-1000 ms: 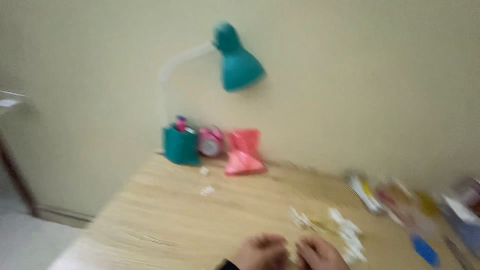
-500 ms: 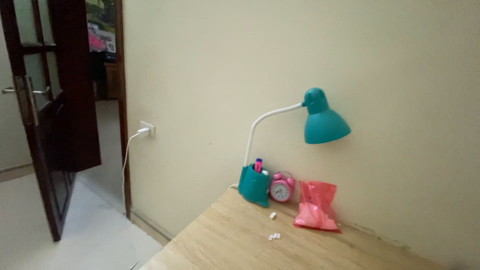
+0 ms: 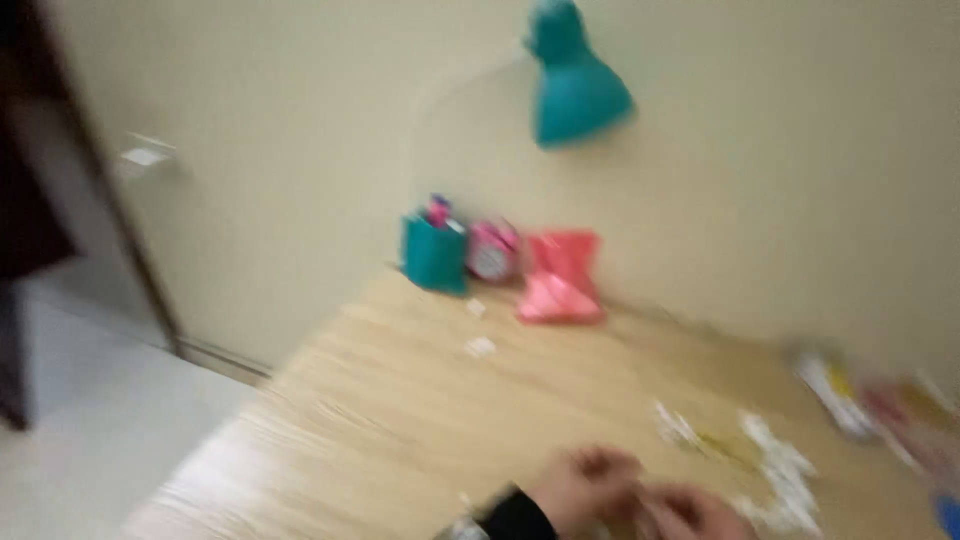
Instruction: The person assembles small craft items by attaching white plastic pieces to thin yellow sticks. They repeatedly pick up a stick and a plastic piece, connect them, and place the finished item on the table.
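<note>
Swung back down and rightward since half a second ago: doorway and wall socket gone toward the left margin, both hands now in view at the bottom edge.

Fingers blurred; cannot tell whether clenched or loose, nor what sits between them. Left hand (image 3: 585,487) curled inward, knuckles up, with a dark sleeve cuff (image 3: 515,517) just behind the wrist. Right hand (image 3: 700,512) close beside, apparently touching the left, cut off by the bottom edge. Scattered small white paper scraps (image 3: 775,470) lying just right of and above the hands, nearest to the right one.

Broad bare stretch of light wooden desk top (image 3: 400,400) up and left of the hands, ending at the desk's left edge above pale floor. Well apart, along the back wall: teal pen holder (image 3: 435,255), pink round alarm clock (image 3: 492,250), pink crumpled bag (image 3: 560,280), teal desk lamp shade (image 3: 575,85) overhead. Blurred colourful items (image 3: 880,400) crowding the right edge.
</note>
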